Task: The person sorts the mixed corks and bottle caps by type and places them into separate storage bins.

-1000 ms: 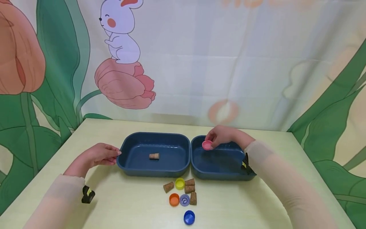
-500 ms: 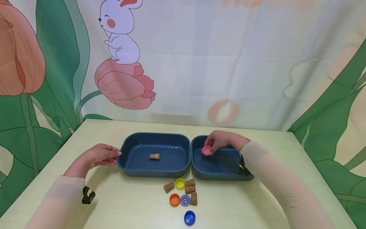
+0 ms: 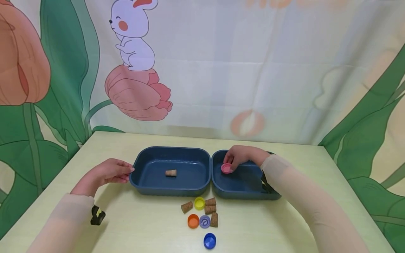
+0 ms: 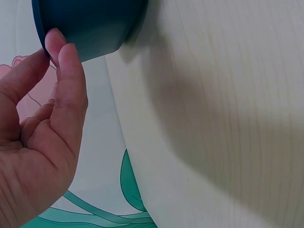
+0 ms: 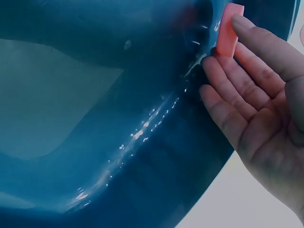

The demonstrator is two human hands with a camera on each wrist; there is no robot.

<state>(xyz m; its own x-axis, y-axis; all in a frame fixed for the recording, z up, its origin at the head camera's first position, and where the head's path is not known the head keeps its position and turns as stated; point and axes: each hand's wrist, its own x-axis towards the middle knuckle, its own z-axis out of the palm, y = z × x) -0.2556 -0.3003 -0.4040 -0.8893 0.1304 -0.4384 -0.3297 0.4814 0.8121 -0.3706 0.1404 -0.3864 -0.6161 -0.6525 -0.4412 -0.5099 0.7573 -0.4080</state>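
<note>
Moved slightly down and leftward in the head view since a second ago: right hand (image 3: 239, 155), along with small round pink plastic cap (image 3: 226, 168), into glossy dark-blue rectangular right tray (image 3: 245, 194).

Behind everything, white cloth backdrop (image 3: 202, 80) printed with green leaves, orange and pink tulips and a white rabbit. Before it, pale wood-grained table (image 3: 133, 225). On that, end to end with right tray, similar glossy dark-blue left tray (image 3: 171, 192). On both arms, long pale beige sleeves (image 3: 60, 225).

Left hand (image 3: 110, 171): at the outer end of left tray, thumb and fingers closed on the rim. Right hand: thumb and forefinger pinching pink cap, remaining fingers extended and gently bent. Pink cap: near the inner, left end of right tray, edge-on in the right wrist view; cannot tell whether touching the tray floor.

Inside left tray, near the middle, brown tapered cork stopper (image 3: 171, 173) on its side. On the table before the trays, four similar brown corks (image 3: 187, 207), with round yellow cap (image 3: 199, 203) between the leftmost and a side-by-side pair. Just left of the nearest cork, round lilac cap (image 3: 204, 221); beside that, round orange cap (image 3: 193, 221). Closest to the body, apart, round blue cap (image 3: 210, 241).
</note>
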